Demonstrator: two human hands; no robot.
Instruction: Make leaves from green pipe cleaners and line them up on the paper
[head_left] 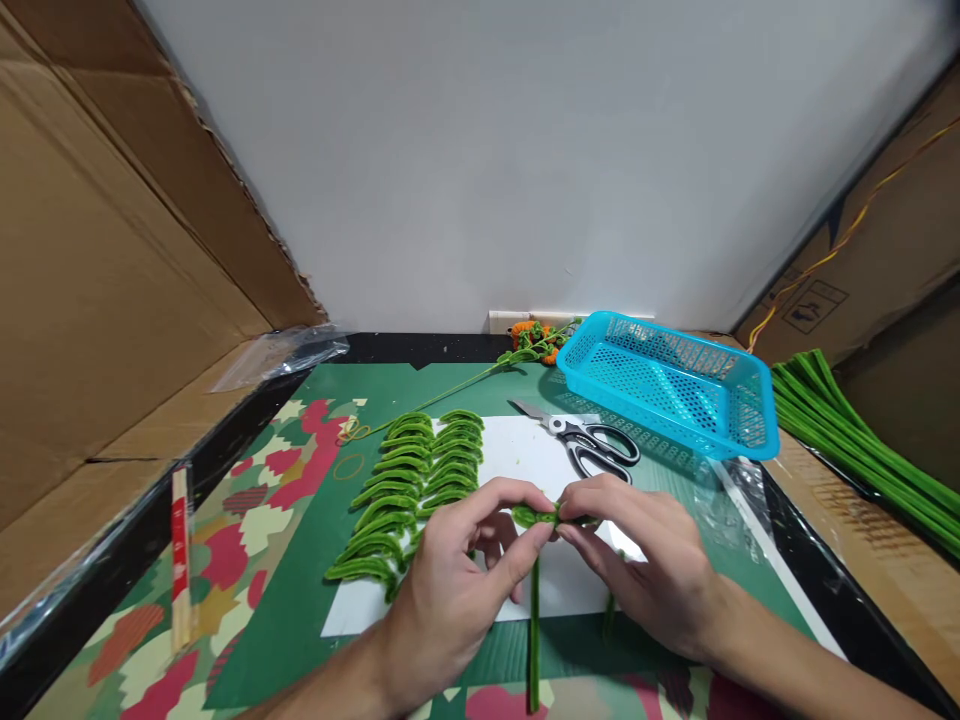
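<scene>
My left hand (pixel 469 560) and my right hand (pixel 645 560) meet over the white paper (pixel 517 455). Between their fingertips they pinch a green pipe cleaner (pixel 534 516) bent into a narrow leaf shape. Part of it is hidden behind the fingers. A straight green pipe cleaner stem (pixel 534 640) hangs or lies below the hands; I cannot tell if it joins the held piece. Left of my hands, two columns of curved green pipe cleaner leaves (pixel 390 490) lie on the paper. Scissors (pixel 581 436) with black and grey handles rest just beyond my right hand.
A blue plastic basket (pixel 667 385) sits at the back right, beside a bundle of long green pipe cleaners (pixel 862 450). An orange and green pipe cleaner flower (pixel 532 340) lies at the back. Rubber bands (pixel 349 467) and chopsticks in a red wrapper (pixel 181 560) are at left.
</scene>
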